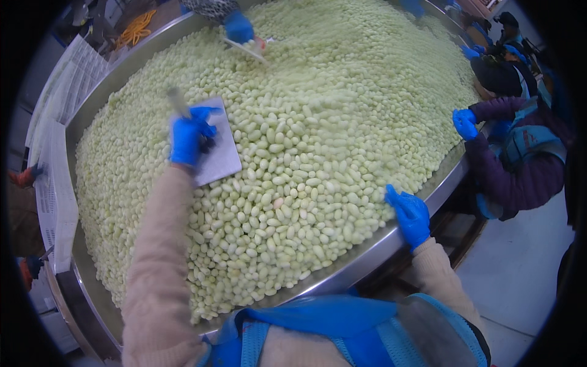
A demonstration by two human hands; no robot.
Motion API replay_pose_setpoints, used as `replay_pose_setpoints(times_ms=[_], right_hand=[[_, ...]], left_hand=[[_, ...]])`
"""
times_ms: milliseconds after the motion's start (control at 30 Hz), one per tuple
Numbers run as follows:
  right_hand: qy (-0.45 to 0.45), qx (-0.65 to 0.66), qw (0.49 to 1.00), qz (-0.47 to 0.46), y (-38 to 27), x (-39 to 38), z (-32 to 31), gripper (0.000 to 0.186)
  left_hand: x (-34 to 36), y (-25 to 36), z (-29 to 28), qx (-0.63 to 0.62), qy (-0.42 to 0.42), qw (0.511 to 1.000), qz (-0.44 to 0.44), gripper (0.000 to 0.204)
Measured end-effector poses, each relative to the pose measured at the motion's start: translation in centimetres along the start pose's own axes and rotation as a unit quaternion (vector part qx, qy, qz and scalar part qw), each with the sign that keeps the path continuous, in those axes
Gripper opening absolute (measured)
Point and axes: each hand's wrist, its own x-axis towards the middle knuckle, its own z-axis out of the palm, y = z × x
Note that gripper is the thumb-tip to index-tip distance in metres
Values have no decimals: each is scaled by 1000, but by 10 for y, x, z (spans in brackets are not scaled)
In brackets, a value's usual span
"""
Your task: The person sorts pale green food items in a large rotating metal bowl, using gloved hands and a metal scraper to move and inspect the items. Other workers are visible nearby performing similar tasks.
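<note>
A wide metal-rimmed bin [367, 260] is heaped with small pale green oval fruits [269, 202] that look like grapes or olives. In its left part, my left hand [191, 137], in a blue glove, is closed on a flat white board [221, 150] lying on the heap. A blurred greyish handle-like piece [177, 101] sticks out beyond that hand; how it joins the board is hidden. My right hand [408, 214], also gloved in blue, rests at the bin's near right rim. Its fingers are stretched toward the fruits and hold nothing.
Across the bin, a co-worker's gloved hand [238, 27] holds a similar white board [247, 52]. More people stand along the right side, one in a purple sleeve [510, 183]. White perforated crates [55, 196] line the left edge. An orange coiled hose or rope [136, 27] lies beyond.
</note>
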Motion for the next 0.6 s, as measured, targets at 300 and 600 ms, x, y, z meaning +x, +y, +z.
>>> replay_pose_setpoints(times_ms=[300, 600], right_hand=[[83, -1, 996, -38, 19, -10, 11, 35], [66, -11, 994, -89, 19, -7, 12, 42]], left_hand=[[-32, 2, 42, -60, -5, 998, 20, 25], [-89, 96, 86, -63, -34, 992, 105, 22]])
